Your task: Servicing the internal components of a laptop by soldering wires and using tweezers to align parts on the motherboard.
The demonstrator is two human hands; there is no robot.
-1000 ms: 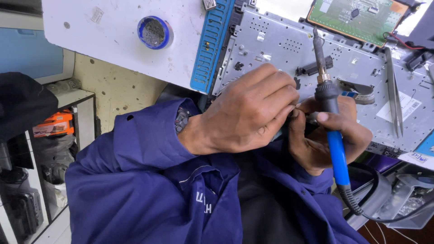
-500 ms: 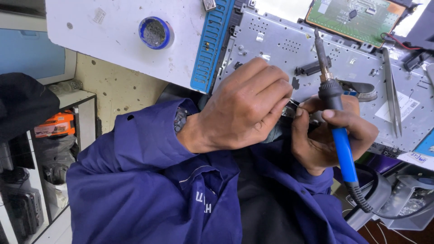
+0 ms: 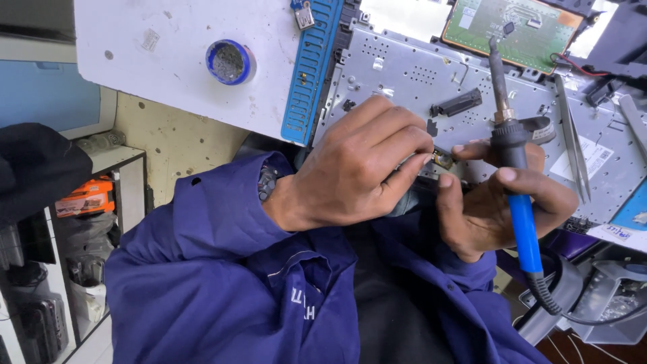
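Head view, looking down at a person in a dark blue work jacket seated at a white counter (image 3: pixel 175 74). The left hand (image 3: pixel 357 168) is curled with its fingertips pinched on a small component (image 3: pixel 441 160) at the near edge of a bare metal laptop chassis (image 3: pixel 418 74) that lies on the counter. The right hand (image 3: pixel 499 202) is closed around the blue handle of a soldering iron (image 3: pixel 513 182), which stands nearly upright with its tip raised above the chassis, touching nothing. The right thumb and forefinger also reach toward the same small part.

The work looks like a positioning step — the part is being set or steadied before any heat is applied. The next move would seem to call for tilting the iron down to the joint while the left fingers hold steady and clear of the tip.

Nearby: tweezers (image 3: pixel 571 138) lying on the chassis, a green circuit board (image 3: pixel 519 27) beyond it, a round blue-rimmed tin (image 3: pixel 229 62) on the counter.

Compared with half a second earlier, the iron stands slightly more upright and the hands sit almost unchanged — the left pinch holds in the same spot.
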